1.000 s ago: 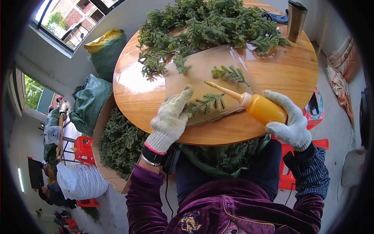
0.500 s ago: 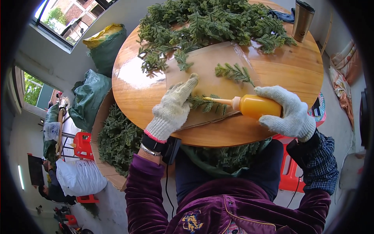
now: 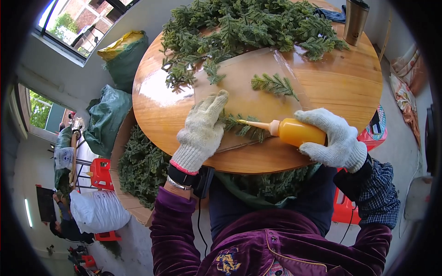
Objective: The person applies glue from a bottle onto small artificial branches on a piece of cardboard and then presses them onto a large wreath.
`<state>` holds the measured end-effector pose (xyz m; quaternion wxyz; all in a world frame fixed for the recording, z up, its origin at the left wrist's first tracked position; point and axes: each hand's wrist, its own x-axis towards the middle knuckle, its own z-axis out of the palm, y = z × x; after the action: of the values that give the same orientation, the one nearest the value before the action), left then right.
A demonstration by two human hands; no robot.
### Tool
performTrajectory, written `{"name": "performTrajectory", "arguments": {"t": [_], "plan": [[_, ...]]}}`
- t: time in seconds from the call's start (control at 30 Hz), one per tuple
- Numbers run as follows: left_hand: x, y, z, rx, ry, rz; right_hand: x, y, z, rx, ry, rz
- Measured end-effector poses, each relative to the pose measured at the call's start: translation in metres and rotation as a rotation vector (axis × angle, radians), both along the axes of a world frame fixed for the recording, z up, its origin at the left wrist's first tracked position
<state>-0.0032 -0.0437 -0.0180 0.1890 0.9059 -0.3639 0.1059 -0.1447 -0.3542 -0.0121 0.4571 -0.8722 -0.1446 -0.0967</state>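
Observation:
My right hand (image 3: 334, 140), in a white knit glove, grips a soft squeeze bottle (image 3: 301, 132) of orange-yellow liquid. The bottle lies nearly level, its long thin nozzle pointing left. The nozzle tip is over a small green fir sprig (image 3: 251, 131), with a yellow dab at the tip. My left hand (image 3: 202, 124), also gloved, is closed at the left end of that sprig, its fingers hiding the stem. A second fir sprig (image 3: 275, 85) lies apart from both hands on a brown cardboard sheet (image 3: 244, 69).
A large heap of fir branches (image 3: 248, 27) covers the far side of the round wooden table (image 3: 340, 83). A metal tumbler (image 3: 355, 22) stands at the far right. Left of the table are a carton of greenery (image 3: 142, 165) and full sacks (image 3: 108, 119). Another person (image 3: 69, 221) is farther left.
The bottle has shifted slightly left along the sprig, with my right hand around it. My left hand has moved a little, and its fingers have drawn together. The whole view has tilted slightly.

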Motion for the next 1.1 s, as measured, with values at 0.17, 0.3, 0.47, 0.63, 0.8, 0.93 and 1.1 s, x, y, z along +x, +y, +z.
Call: {"name": "performTrajectory", "arguments": {"t": [0.17, 0.3, 0.47, 0.63, 0.8, 0.93, 1.1], "plan": [[-0.012, -0.001, 0.003, 0.031, -0.228, 0.041, -0.006, 0.002, -0.003, -0.051, -0.058, 0.002], [-0.016, 0.002, -0.005, 0.018, -0.199, 0.056, -0.010, 0.005, 0.000, -0.118, -0.102, 0.017], [-0.026, 0.005, -0.008, -0.040, -0.223, 0.071, -0.014, 0.009, 0.006, -0.194, -0.094, 0.042], [-0.047, 0.003, -0.004, -0.150, -0.321, 0.045, -0.016, 0.013, 0.008, -0.244, -0.115, 0.051], [-0.070, -0.011, -0.005, -0.220, -0.004, 0.190, -0.018, 0.018, 0.015, -0.299, -0.104, 0.048], [-0.069, -0.011, -0.009, -0.122, -0.072, 0.212, -0.021, 0.024, 0.023, -0.337, -0.106, 0.024], [-0.067, -0.014, 0.002, 0.028, -0.063, 0.187, -0.025, 0.034, 0.042, -0.404, -0.046, -0.016]]}}
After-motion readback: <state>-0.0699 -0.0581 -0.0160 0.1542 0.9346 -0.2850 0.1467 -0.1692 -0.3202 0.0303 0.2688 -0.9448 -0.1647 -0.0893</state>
